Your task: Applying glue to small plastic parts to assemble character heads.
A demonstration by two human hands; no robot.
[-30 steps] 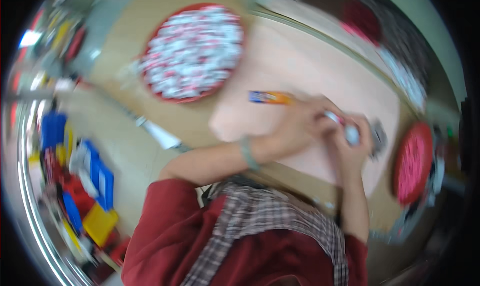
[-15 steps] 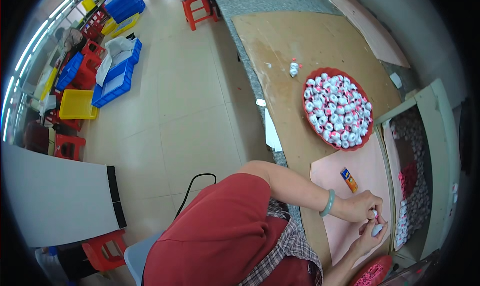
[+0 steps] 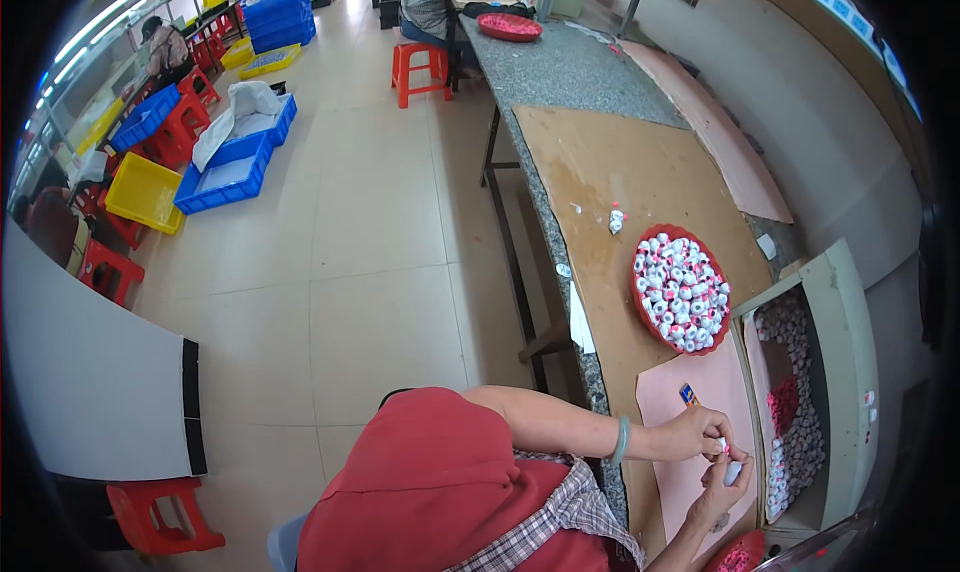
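Note:
My left hand [image 3: 695,435], with a pale green bangle [image 3: 622,440] on its wrist, pinches a small white piece with pink on it [image 3: 723,445]. Just below, my right hand [image 3: 716,494] holds another small white piece [image 3: 733,473] in its fingers. The two hands touch or nearly touch, over a pale pink sheet [image 3: 658,404]. Beyond my left hand lies a small orange and blue packet [image 3: 689,395], partly covered by the hand. A red scalloped bowl [image 3: 649,325] heaped with white and pink pieces [image 3: 682,287] stands farther off.
An open-fronted pale cabinet [image 3: 848,372] with grey and white pieces stands at right. Another red bowl [image 3: 757,540] of pink bits sits near my right forearm. A few loose pieces [image 3: 616,220] lie on the cardboard [image 3: 590,157]. At the far table a person [image 3: 425,2] sits.
The view has tilted up, showing more of the far table and a seated person. Both hands stay together with the white pieces; the left now covers part of the packet.

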